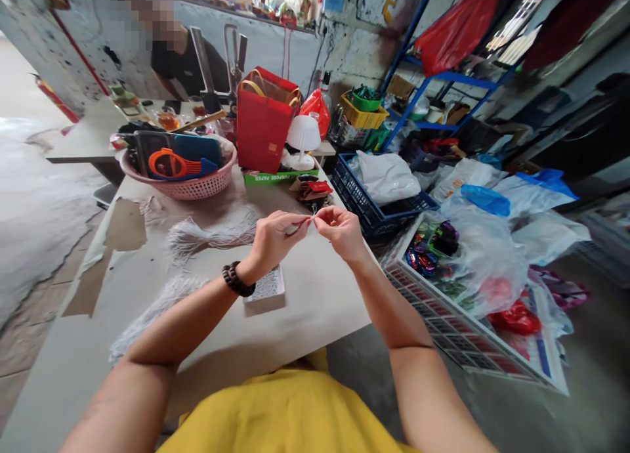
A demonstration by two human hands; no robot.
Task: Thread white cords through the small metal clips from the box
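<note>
- The white box [264, 302] stood on the table [325, 308], partly under the left wrist, with short pale pieces [269, 283] in it.
- Beyond it to the left, a pink basket [199, 189] held dark flat things and an orange loop-shaped thing [170, 164].
- Beyond it to the right, a dark blue crate [361, 210] held a white bag [386, 177].
- Farther right of it, a white crate [472, 338] held shiny coloured packets [428, 253] and clear plastic bags.
- A thin string [314, 208] was above and beyond the box, to its right; its short visible end pointed up and away, the rest too small to trace.
- The left hand [281, 237] was nearly closed, thumb and finger pinching the string.
- The right hand [340, 231] pinched it too, its other fingers curled.
- Left of the box, one string bundle [197, 236] lay crosswise; another [152, 315] slanted nearer.
</note>
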